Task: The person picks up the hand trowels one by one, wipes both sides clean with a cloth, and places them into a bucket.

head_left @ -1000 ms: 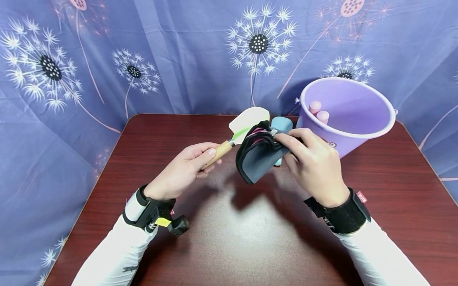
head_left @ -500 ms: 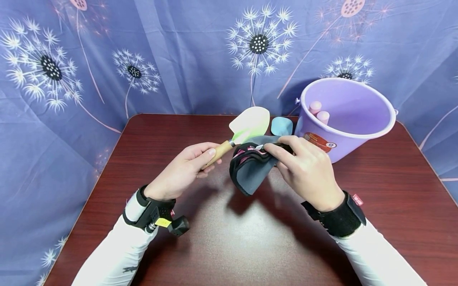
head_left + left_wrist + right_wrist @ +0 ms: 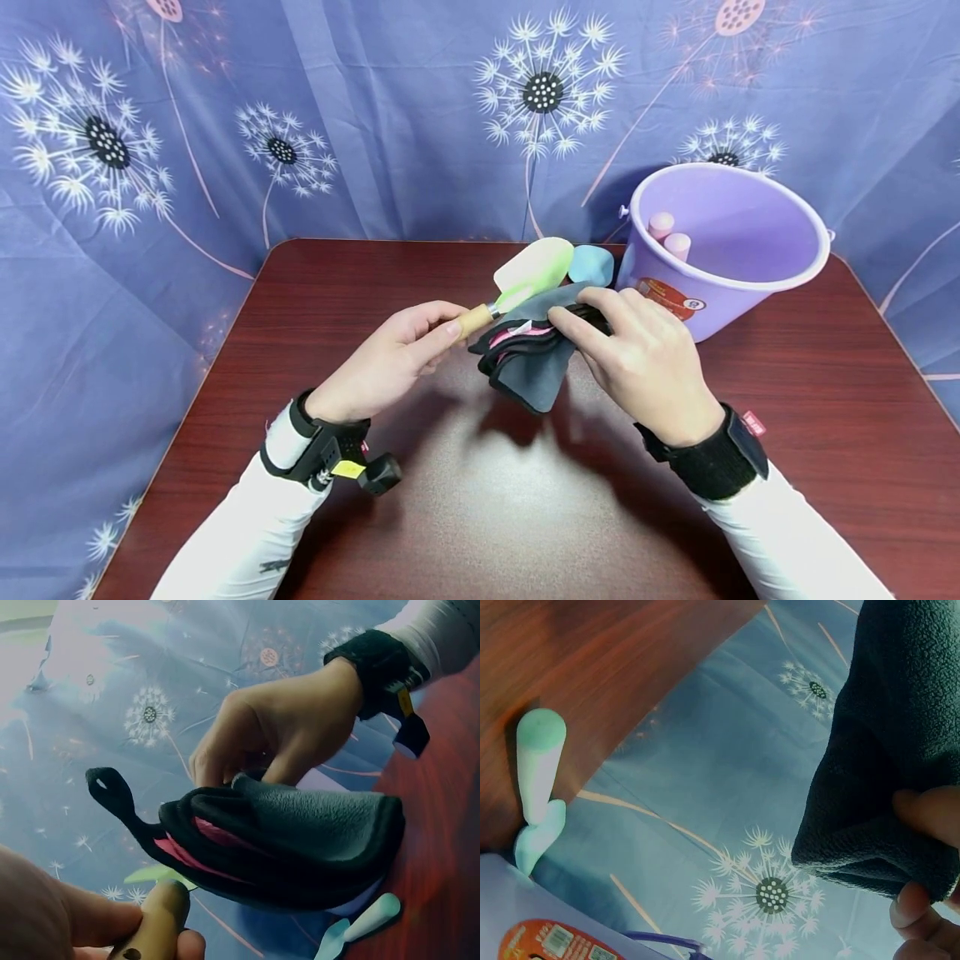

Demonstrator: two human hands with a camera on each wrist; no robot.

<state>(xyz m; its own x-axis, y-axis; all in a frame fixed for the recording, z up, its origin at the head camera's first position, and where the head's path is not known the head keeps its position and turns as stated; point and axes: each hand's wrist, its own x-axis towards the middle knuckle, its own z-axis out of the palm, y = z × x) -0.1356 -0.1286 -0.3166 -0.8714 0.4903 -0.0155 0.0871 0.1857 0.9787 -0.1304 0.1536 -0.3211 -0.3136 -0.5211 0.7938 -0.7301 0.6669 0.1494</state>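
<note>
Left of the bucket (image 3: 716, 308), our left hand (image 3: 401, 358) grips the trowel (image 3: 534, 267); nearer the bucket, our right hand (image 3: 648, 367) pinches the folded cloth (image 3: 536, 367). We see a blue scoop (image 3: 591, 265) just beside the bucket and two pink rods (image 3: 677, 246) inside it.

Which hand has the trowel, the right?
No, the left hand grips the trowel by its wooden handle, while the right hand holds the grey cloth.

I'm at a dark-red wood-grain table (image 3: 840, 383); blue dandelion-print fabric (image 3: 412, 125) hangs behind, white glare (image 3: 517, 475) on the tabletop.
</note>
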